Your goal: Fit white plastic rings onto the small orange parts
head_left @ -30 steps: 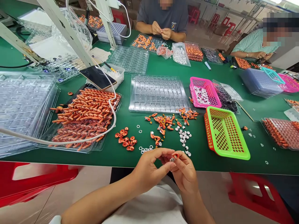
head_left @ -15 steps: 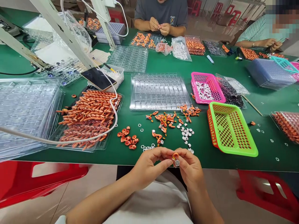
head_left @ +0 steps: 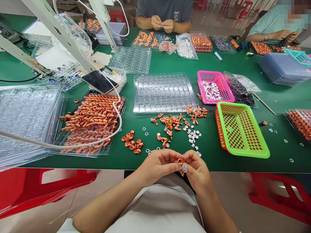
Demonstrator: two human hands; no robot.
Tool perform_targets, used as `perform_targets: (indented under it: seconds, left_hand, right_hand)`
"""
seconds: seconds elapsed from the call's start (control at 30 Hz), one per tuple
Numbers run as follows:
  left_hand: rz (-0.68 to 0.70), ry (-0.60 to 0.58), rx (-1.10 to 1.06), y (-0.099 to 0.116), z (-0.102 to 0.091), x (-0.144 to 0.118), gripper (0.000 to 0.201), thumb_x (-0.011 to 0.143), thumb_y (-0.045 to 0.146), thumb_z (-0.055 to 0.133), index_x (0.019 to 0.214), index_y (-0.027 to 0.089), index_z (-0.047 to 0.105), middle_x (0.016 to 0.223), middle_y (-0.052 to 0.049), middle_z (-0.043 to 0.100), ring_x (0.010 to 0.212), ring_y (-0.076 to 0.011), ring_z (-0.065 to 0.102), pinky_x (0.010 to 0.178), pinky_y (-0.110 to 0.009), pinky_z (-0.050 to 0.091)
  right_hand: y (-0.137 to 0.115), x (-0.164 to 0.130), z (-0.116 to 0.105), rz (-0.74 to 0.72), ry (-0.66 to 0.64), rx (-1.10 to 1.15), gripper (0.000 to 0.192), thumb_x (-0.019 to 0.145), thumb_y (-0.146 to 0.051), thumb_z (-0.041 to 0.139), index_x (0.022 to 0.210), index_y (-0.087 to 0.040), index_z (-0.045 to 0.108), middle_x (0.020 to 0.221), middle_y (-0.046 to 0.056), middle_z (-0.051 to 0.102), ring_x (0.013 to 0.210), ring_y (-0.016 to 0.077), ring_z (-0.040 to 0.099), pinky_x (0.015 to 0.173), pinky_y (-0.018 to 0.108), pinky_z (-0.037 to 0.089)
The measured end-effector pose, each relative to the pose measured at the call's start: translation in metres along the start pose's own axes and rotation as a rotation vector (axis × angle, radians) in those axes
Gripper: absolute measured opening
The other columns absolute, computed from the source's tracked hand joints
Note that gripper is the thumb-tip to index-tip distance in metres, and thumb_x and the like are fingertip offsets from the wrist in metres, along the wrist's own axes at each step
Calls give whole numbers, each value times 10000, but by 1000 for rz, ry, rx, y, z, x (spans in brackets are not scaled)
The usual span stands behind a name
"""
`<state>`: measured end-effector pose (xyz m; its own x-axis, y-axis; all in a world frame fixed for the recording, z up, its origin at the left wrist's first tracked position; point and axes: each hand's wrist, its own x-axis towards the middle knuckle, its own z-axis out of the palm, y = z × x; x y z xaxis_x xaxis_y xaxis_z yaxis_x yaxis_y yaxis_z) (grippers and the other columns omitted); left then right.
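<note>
Close to the table's front edge, my left hand (head_left: 156, 166) pinches a small orange plastic piece (head_left: 180, 161) between thumb and fingers. Against it, my right hand (head_left: 198, 170) grips a small round silver-grey disc (head_left: 184, 168) by thumb and fingertips. Both hands touch at the fingertips, so I cannot tell whether the two parts are joined. Beyond them lie curved orange pieces (head_left: 170, 124) and white round caps (head_left: 191, 132). Left of these are orange cup-shaped parts (head_left: 132, 142), with a few thin white rings (head_left: 148, 151) partly behind my left hand.
A clear moulded tray (head_left: 165, 94) lies ahead, beside a pink basket (head_left: 229, 92) of white parts and a green basket (head_left: 263, 150). Orange parts fill a tray (head_left: 93, 123) at left, crossed by a white cable (head_left: 119, 111). Two people work across the table.
The view has shifted slightly. Both hands remain together at the front edge, and the orange piece and the disc have turned a little between the fingers.
</note>
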<state>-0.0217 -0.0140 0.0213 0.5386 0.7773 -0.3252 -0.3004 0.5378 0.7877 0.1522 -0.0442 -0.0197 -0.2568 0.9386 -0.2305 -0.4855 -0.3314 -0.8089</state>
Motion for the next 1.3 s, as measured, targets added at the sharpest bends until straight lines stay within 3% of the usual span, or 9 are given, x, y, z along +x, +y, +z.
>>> perform_targets:
  seconds: [0.2, 0.37, 0.47, 0.63, 0.8, 0.93, 1.07, 1.3]
  left_hand:
    - [12, -18, -42, -3, -5, 1, 174, 780, 223, 788, 935, 154, 746, 820, -34, 728, 737, -126, 663, 722, -257, 520]
    - [22, 49, 19, -6, -8, 0, 193, 777, 242, 789, 960, 189, 757, 786, -14, 698, 717, -103, 616, 700, -225, 505]
    - [151, 90, 240, -6, -9, 0, 188, 809, 257, 751, 991, 212, 758, 863, -38, 692, 783, -136, 625, 736, -260, 515]
    - [462, 162, 711, -1, -5, 6, 180, 871, 209, 668, 1040, 223, 729, 1040, -76, 697, 963, -188, 646, 849, -309, 516]
    - [678, 160, 1014, 2, 7, 18, 129, 885, 182, 630, 999, 199, 687, 891, -70, 732, 826, -187, 660, 777, -322, 519]
    - [754, 194, 1118, 4, 15, 25, 133, 861, 166, 631, 982, 184, 680, 824, -69, 703, 752, -180, 641, 713, -309, 506]
    - [755, 187, 1127, 4, 19, 27, 124, 856, 162, 631, 974, 181, 666, 812, -64, 692, 750, -178, 629, 709, -306, 494]
    - [765, 199, 1140, 4, 21, 27, 105, 839, 113, 612, 919, 171, 650, 773, -56, 671, 720, -173, 599, 684, -298, 478]
  right_hand:
    - [-10, -4, -4, -70, -6, -285, 107, 887, -280, 693, 962, -236, 630, 836, 4, 638, 716, 125, 592, 643, 227, 495]
    - [-27, -5, -7, -382, 48, -633, 163, 956, -169, 554, 1043, -264, 654, 898, 22, 607, 801, 148, 583, 707, 265, 480]
    - [-30, -6, -7, -515, 15, -728, 252, 957, -113, 507, 1097, -267, 649, 914, 34, 581, 857, 165, 568, 730, 288, 473]
    - [-27, -6, -8, -500, -8, -773, 247, 942, -147, 526, 1145, -268, 595, 998, 51, 588, 898, 185, 570, 777, 328, 495]
    - [-27, -6, -12, -489, 68, -781, 248, 918, -211, 594, 1159, -271, 593, 1090, 79, 590, 993, 226, 578, 842, 366, 508]
    - [-30, -9, -15, -505, 124, -778, 240, 925, -191, 584, 1141, -292, 612, 1123, 80, 592, 1065, 240, 575, 889, 384, 505]
    - [-32, -12, -15, -647, 184, -879, 324, 912, -129, 577, 1168, -325, 610, 1219, 77, 544, 1142, 252, 530, 939, 431, 473]
    - [-38, -15, -12, -794, 150, -1118, 435, 869, -66, 570, 1210, -334, 593, 1306, 83, 480, 1140, 280, 499, 888, 469, 460]
